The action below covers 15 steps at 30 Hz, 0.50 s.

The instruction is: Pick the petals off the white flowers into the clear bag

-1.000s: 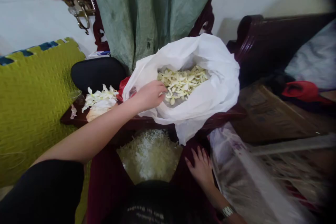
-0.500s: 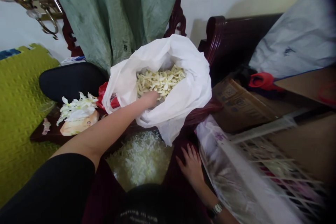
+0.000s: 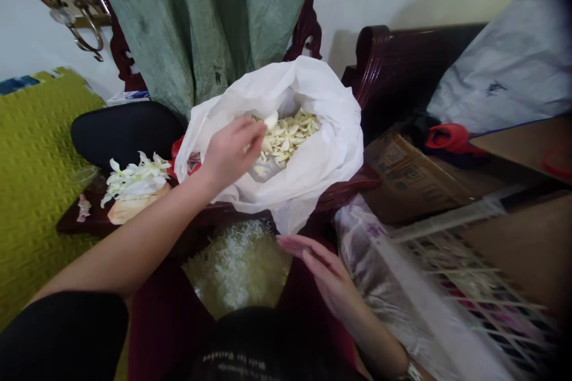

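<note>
From the head camera, the left hand [image 3: 230, 152] has risen since the earlier frame, when it was down among the petals. It now sits just above them at the mouth of the white plastic bag [image 3: 333, 149], its fingers curled into a loose, closed grip. 1 pale petal lies right at the fingertips, but I cannot tell whether the grip is holding it.

The right hand [image 3: 326, 277] has lifted off the dark wood where it lay spread. Its grip is released, with the fingers together and straight, and it hovers beside the heap of fine pale shreds [image 3: 236, 268], which sits in a hollow of dark red material.

The cream petals [image 3: 290, 137] lie inside the bag, heaped at the bottom of its folded-back mouth. The bag rests on a dark red lacquered desk [image 3: 84, 220], with red plastic [image 3: 179, 152] showing at its side. To the left, white flowers [image 3: 134, 181] lie on a tan paper packet [image 3: 131, 211], near a black cushion [image 3: 125, 131]. A green curtain [image 3: 192, 24] hangs behind.
</note>
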### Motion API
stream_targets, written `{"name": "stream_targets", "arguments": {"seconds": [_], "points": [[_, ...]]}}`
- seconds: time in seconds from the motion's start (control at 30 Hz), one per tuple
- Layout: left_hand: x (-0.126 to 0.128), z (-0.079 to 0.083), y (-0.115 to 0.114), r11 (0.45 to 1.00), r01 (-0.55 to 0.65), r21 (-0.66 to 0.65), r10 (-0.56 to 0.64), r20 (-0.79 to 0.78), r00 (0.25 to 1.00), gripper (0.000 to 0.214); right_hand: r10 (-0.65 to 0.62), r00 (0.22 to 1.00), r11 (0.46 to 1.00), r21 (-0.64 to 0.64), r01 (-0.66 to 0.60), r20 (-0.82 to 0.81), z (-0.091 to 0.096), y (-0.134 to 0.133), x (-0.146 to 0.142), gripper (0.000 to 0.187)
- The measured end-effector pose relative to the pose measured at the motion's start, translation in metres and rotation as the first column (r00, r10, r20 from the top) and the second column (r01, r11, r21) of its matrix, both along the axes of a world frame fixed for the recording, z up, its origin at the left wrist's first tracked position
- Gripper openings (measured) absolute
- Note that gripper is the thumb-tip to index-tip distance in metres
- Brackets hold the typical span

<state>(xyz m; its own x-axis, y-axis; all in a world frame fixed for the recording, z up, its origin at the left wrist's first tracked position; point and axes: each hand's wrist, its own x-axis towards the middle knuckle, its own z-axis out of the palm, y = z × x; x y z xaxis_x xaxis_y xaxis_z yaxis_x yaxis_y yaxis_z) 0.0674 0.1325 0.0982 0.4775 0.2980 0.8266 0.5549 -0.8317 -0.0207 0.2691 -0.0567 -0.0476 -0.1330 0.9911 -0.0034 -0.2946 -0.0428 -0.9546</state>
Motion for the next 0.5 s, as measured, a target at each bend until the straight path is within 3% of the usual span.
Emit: {"name": "stream_targets", "arguments": {"seconds": [0.07, 0.13, 0.2, 0.27, 0.37, 0.43, 0.5], "points": [[-0.007, -0.010, -0.045, 0.959, 0.190, 0.211, -0.152, -0.182, 0.971, 0.021, 0.119, 0.963, 0.993, 0.030, -0.115, -0.242, 0.029, 0.004, -0.017, 0.050], [-0.012, -0.027, -0.084, 0.925, 0.295, 0.238, -0.227, -0.276, 0.934, 0.017, 0.143, 0.890, 0.983, -0.044, -0.179, -0.433, 0.044, 0.011, -0.033, 0.051], [-0.016, -0.047, -0.112, 0.917, 0.335, 0.217, -0.250, -0.344, 0.905, 0.019, 0.108, 0.825, 0.945, -0.199, -0.258, -0.555, 0.049, 0.020, -0.049, 0.045], [-0.019, -0.065, -0.128, 0.937, 0.312, 0.159, -0.239, -0.360, 0.902, 0.019, 0.046, 0.789, 0.871, -0.363, -0.333, -0.613, 0.046, 0.027, -0.063, 0.038], [-0.028, -0.087, -0.140, 0.961, 0.261, 0.088, -0.219, -0.331, 0.918, 0.017, -0.067, 0.796, 0.755, -0.552, -0.354, -0.602, 0.035, 0.033, -0.079, 0.025], [-0.040, -0.093, -0.143, 0.961, 0.272, 0.059, -0.243, -0.294, 0.924, 0.017, -0.109, 0.815, 0.741, -0.593, -0.315, -0.569, 0.027, 0.033, -0.084, 0.023], [-0.060, -0.091, -0.139, 0.973, 0.230, 0.037, -0.218, -0.197, 0.956, 0.021, -0.072, 0.841, 0.779, -0.557, -0.288, -0.535, 0.020, 0.031, -0.083, 0.023]]}}
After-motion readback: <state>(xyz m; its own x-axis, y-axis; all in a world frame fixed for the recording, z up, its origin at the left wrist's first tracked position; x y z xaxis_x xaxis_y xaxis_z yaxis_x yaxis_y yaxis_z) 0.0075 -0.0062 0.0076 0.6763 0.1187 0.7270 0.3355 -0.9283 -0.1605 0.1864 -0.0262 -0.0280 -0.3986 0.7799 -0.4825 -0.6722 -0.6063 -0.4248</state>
